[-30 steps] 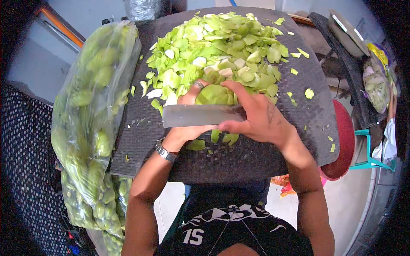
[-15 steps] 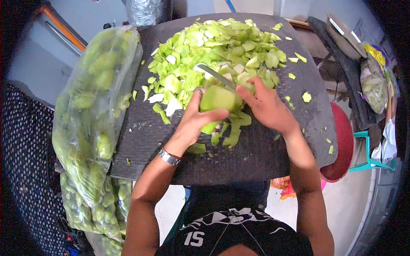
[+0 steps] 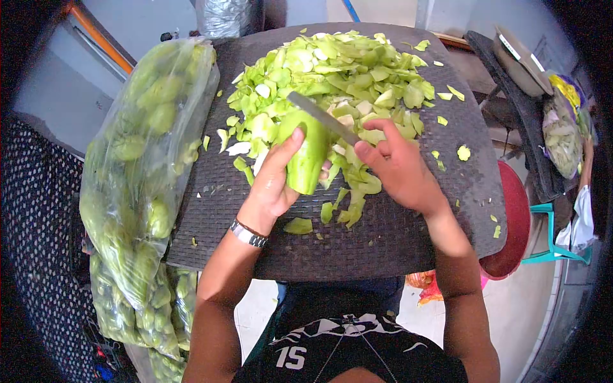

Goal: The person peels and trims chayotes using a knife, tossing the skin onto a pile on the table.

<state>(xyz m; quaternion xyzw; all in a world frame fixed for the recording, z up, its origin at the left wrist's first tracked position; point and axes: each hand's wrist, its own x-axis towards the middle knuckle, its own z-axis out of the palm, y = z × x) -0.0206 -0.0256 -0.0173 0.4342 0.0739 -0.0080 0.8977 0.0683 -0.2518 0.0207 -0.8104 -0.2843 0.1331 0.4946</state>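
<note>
My left hand [image 3: 276, 177] is wrapped round a pale green chayote [image 3: 308, 152], thumb along its near side, just above the table. In my right hand [image 3: 402, 165] is a knife [image 3: 322, 117]; its blade points up and to the left, over the chayote's far right side. Most of the handle is hidden by my fingers. Behind the chayote spreads a large heap of green peelings [image 3: 338, 64]. A few long peel strips [image 3: 357, 195] lie just below and right of the chayote.
The dark woven-pattern table [image 3: 255, 249] has scattered peel bits. Along its left side lies a long clear plastic bag [image 3: 143, 159] full of chayotes, with more bagged chayotes below. A red round basin [image 3: 511, 217] and a teal stool [image 3: 552, 236] stand at the right.
The chayote has been turned in my left hand and now stands more upright. My right hand has shifted right, and the knife blade has moved slightly left and up. The view has shifted slightly.
</note>
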